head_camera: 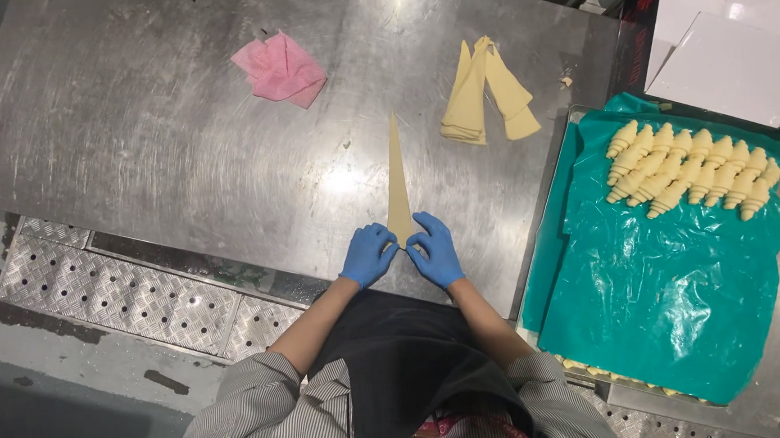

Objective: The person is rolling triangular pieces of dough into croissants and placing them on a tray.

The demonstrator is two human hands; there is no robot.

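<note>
Two hands, left (367, 255) and right (434, 249), pinch the dough triangle (396, 187) at the counter's (132, 135) near edge; uneven pressure could roll it crooked.

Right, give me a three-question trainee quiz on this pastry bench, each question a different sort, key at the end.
1. True or false: both gloved hands touch the wide end of the dough triangle.
2. Multiple choice: the rolled croissants lie on A) the pink cloth, B) the teal sheet on the tray, C) the bare steel table.
3. Fill in: the stack of cut dough triangles lies on the steel table, to the right of the ____ cloth.

Key:
1. True: left hand and right hand pinch its near, wide end.
2. B, the teal sheet.
3. Pink: the pink cloth.
</note>
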